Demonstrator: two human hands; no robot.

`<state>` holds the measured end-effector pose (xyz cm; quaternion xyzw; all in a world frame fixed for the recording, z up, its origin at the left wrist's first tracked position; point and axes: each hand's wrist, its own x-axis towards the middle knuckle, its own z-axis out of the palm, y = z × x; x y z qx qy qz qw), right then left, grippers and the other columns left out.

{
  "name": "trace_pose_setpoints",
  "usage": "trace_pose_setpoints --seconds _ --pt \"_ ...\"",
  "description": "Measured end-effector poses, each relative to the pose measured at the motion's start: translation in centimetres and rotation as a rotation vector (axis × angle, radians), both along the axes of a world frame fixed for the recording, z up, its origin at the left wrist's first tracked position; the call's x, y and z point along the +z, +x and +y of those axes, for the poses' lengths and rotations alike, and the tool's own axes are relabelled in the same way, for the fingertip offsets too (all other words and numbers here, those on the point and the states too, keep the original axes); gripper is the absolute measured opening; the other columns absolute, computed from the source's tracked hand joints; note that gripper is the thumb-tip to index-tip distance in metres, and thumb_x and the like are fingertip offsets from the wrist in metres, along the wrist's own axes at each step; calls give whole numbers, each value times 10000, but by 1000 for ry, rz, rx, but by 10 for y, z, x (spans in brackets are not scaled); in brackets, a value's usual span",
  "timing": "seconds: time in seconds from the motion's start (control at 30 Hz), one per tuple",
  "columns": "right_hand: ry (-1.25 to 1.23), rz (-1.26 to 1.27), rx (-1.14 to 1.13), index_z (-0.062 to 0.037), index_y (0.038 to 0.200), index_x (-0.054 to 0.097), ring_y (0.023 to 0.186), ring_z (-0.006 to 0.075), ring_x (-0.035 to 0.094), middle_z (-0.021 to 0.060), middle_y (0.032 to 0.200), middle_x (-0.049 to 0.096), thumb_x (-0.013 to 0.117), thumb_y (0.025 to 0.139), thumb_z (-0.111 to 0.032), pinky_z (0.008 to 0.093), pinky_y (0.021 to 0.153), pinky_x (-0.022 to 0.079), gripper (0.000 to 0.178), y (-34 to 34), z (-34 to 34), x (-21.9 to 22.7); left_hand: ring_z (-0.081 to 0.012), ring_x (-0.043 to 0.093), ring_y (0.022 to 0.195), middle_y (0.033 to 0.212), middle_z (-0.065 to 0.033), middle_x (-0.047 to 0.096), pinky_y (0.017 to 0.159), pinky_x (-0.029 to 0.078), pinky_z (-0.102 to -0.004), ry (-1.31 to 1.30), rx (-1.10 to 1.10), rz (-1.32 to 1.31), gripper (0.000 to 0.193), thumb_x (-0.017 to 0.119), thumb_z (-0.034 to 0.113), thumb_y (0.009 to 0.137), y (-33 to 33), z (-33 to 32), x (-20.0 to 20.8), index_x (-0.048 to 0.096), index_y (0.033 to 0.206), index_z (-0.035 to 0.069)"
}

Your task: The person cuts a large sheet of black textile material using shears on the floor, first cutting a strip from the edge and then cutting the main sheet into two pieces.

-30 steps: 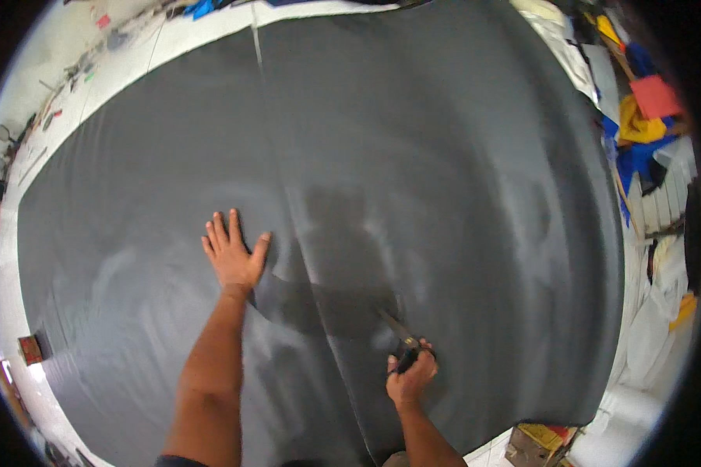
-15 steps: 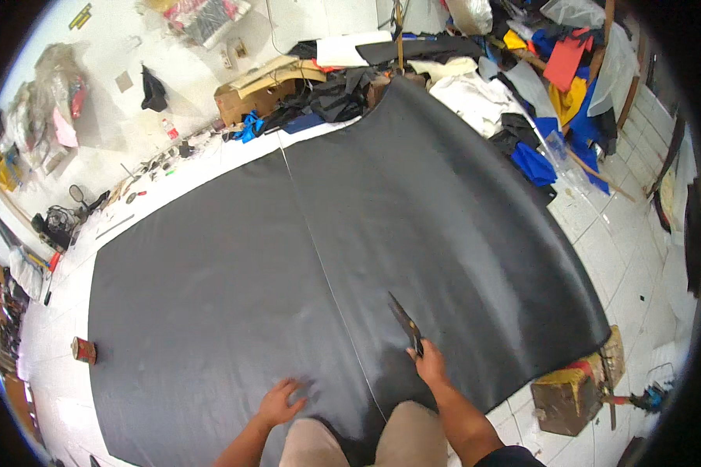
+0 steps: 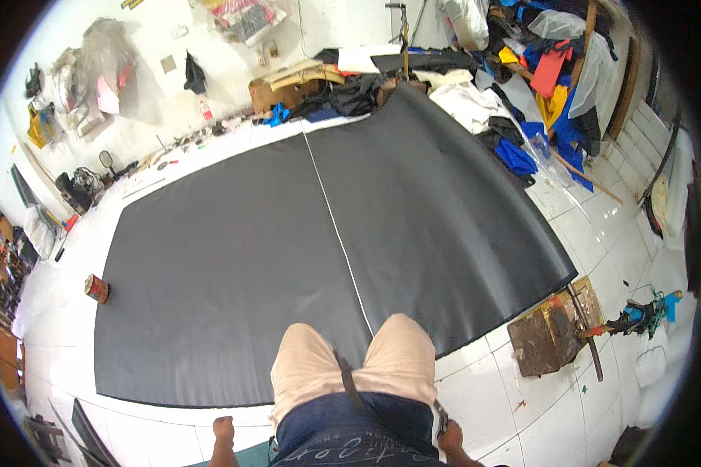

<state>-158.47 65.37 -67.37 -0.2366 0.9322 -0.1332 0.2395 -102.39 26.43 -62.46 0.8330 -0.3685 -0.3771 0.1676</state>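
Observation:
A large sheet of black, smooth material [image 3: 234,257] lies spread over the white tiled floor, with a thin pale line [image 3: 331,218] running across it from far edge to near edge. My knees are at its near edge. Beside my left hip, off the sheet, my left hand [image 3: 223,428] is closed, and nothing shows in it. Low by my right hip, my right hand [image 3: 450,434] grips a pair of dark scissors [image 3: 442,414], seen only in part beside my trousers. The sheet's right side curves up in a soft roll.
A red can [image 3: 96,289] stands at the sheet's left edge. To the right, a brown block [image 3: 544,341] sits with a metal bar by it. Fabric scraps [image 3: 514,156] are heaped at the far right. Small tools [image 3: 163,163] line the far left edge near the wall.
Both hands have drawn back from over the sheet to beside my hips, the scissors with the right one. My left hand's fingers have closed. My view has shifted, showing more of my body.

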Motion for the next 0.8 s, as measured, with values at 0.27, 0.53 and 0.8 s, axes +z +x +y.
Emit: trace_pose_setpoints --seconds 0.27,0.53,0.8 --pt "-428 -675 -441 -1 1131 590 969 409 598 214 948 629 650 846 -257 510 862 469 388 23 -22 -23 -289 612 1033 1087 -184 644 894 473 -377 -472 -600 222 302 619 186 905 -212 -66 123 611 1122 -24" --pt "-36 -505 28 -31 1247 522 1101 380 540 210 1138 560 664 842 -339 497 931 436 528 -2 -65 -2 -410 479 1165 1263 -243 487 988 385 -479 -564 -1143 -125 430 679 223 807 -309 -29 182 552 1164 19" --pt "12 -247 516 -60 1362 455 1233 351 482 205 1329 492 678 838 -420 483 1000 403 674 -71 -192 33 -390 454 1142 1218 -252 461 961 360 -473 -597 -1165 -140 454 692 196 765 -291 -9 183 512 1139 12"
